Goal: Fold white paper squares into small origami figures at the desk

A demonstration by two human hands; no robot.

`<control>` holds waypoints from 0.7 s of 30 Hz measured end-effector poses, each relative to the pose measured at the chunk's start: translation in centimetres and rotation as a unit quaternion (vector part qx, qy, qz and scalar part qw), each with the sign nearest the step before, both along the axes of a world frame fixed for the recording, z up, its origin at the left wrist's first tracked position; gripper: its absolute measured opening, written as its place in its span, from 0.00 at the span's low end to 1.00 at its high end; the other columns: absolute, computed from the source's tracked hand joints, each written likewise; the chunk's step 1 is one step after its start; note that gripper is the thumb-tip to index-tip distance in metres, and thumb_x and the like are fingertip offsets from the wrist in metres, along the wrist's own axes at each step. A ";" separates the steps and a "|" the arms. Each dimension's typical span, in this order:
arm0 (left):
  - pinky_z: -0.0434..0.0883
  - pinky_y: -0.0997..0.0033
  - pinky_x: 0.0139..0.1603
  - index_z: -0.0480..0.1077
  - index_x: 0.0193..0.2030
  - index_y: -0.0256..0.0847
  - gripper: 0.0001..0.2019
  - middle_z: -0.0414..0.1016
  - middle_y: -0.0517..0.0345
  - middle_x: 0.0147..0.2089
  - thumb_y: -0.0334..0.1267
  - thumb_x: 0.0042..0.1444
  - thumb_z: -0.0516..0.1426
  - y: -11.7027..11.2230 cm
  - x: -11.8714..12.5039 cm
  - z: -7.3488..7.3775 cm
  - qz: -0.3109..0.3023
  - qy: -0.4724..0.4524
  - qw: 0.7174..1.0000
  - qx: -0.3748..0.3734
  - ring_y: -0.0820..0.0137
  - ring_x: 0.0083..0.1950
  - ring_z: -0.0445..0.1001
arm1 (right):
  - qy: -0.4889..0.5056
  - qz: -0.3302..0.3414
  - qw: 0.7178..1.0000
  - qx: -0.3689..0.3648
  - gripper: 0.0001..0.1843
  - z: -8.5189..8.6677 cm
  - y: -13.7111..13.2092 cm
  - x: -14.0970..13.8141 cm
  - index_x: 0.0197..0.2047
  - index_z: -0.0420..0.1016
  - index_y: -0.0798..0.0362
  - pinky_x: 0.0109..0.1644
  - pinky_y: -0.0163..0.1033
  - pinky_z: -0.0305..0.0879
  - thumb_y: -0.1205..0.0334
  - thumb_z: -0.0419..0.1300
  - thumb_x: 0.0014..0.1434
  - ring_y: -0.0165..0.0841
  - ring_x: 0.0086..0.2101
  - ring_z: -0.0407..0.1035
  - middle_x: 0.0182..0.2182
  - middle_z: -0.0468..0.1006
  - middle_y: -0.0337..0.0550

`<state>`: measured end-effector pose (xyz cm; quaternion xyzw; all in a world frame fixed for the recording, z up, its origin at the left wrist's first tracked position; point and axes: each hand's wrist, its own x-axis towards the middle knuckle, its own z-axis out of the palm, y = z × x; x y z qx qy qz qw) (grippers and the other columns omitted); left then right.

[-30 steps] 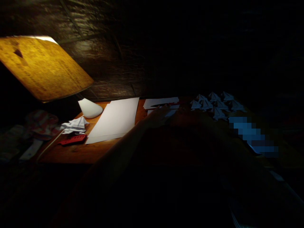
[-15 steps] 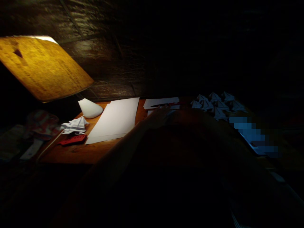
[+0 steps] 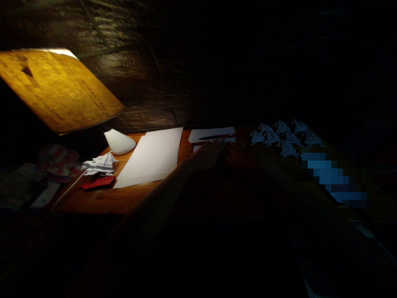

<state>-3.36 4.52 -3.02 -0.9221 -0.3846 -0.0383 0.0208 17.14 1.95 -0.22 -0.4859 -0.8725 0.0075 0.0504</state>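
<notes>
Right hand has neared left hand beside a sideways knife pointing left.

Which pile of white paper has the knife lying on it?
The small, dim pile just beyond the left hand: the knife crosses it. The larger, brightly lit sheets to its left bear none.

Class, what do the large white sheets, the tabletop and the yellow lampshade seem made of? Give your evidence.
Large white sheets: matte paper, judging by thin, crisp edges.
Tabletop: wood, perhaps varnished; brown, grain-like streaks show.
Lampshade: paper, card or fabric, unclear which; mottled yellow glow.
</notes>
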 end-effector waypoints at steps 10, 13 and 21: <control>0.43 0.49 0.78 0.47 0.77 0.36 0.30 0.43 0.46 0.80 0.43 0.71 0.42 -0.8 0.5 0.9 0.038 0.007 0.999 -0.019 0.61 0.81 0.37 | -0.007 0.003 0.998 0.058 0.36 -0.6 -3.4 0.2 0.71 0.56 0.73 0.70 0.59 0.50 0.52 0.43 0.72 0.57 0.69 0.52 0.71 0.55 0.71; 0.44 0.47 0.77 0.47 0.77 0.37 0.30 0.44 0.45 0.80 0.45 0.72 0.41 -1.2 0.4 1.0 0.029 -0.004 0.999 -0.017 0.59 0.81 0.38 | 0.013 -0.009 0.998 0.057 0.42 -1.0 -3.6 0.5 0.72 0.54 0.75 0.72 0.60 0.46 0.45 0.42 0.71 0.58 0.70 0.49 0.71 0.54 0.72; 0.44 0.49 0.78 0.48 0.77 0.38 0.30 0.44 0.47 0.80 0.46 0.72 0.43 -2.5 0.2 0.9 0.032 -0.021 0.999 -0.026 0.61 0.81 0.39 | 0.060 -0.034 0.996 0.050 0.51 -1.8 -4.9 0.4 0.73 0.54 0.72 0.74 0.59 0.42 0.33 0.39 0.68 0.54 0.72 0.46 0.72 0.52 0.70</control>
